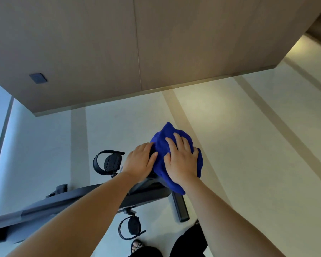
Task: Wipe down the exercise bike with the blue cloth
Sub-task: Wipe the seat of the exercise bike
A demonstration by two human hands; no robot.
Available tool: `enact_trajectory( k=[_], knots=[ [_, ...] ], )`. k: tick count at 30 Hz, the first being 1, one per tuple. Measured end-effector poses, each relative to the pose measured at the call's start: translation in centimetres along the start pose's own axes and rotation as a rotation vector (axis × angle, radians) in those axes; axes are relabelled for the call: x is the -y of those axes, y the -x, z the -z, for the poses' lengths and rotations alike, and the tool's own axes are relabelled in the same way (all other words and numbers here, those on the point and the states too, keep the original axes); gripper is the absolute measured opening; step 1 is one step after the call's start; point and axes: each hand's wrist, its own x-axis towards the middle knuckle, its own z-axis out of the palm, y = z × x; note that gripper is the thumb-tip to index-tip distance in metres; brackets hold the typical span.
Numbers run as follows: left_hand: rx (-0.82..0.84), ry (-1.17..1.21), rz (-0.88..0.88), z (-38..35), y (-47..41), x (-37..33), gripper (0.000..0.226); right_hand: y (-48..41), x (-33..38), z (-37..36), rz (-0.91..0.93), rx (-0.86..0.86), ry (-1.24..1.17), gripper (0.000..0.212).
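Head view: the right hand (182, 160) presses flat, fingers spread, on the blue cloth (174, 145) covering the exercise bike (72, 199) top; the left hand (139, 162) grips it at nine o'clock. Frame and pedals likely remain unwiped.

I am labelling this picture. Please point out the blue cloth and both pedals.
blue cloth (162, 145), head view, upper folds.
far pedal (110, 161), head view, ribbed tread.
near pedal (132, 226), head view, pedal body.

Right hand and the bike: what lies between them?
In the head view, the blue cloth lies between the right hand and the bike; the hand presses flat on it.
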Motion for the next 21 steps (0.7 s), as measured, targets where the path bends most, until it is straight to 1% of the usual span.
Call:
enact_trajectory(
  k=[2,5,7,10,13,17,21],
  knots=[
    [-0.022,0.035,-0.079,0.2,-0.2,-0.2,0.062,1.6,-0.1,-0.1,-0.016,-0.027,-0.009,0.049],
    [0.041,0.058,-0.098,0.4,-0.7,-1.3,0.054,2.2,-0.1,-0.1,-0.039,-0.031,-0.015,0.049],
    [0.091,0.038,-0.062,0.2,-1.1,-1.9,0.053,1.2,-0.2,0.0,-0.044,-0.010,-0.022,0.048],
    [0.096,0.022,0.015,-0.3,-1.6,-2.1,0.053,-0.7,-0.3,0.1,-0.062,0.032,-0.045,0.048],
    [0.116,0.059,0.066,-0.4,-2.8,-2.1,0.053,-2.1,-0.5,0.1,-0.075,0.055,-0.066,0.047],
    [0.133,0.049,0.061,0.2,-4.9,-2.2,0.049,-4.1,-0.8,0.1,-0.083,0.069,-0.085,0.044],
    [0.149,0.013,0.039,0.3,-6.1,-1.8,0.043,-5.3,-1.6,0.0,-0.046,0.070,-0.088,0.041]
  ],
)
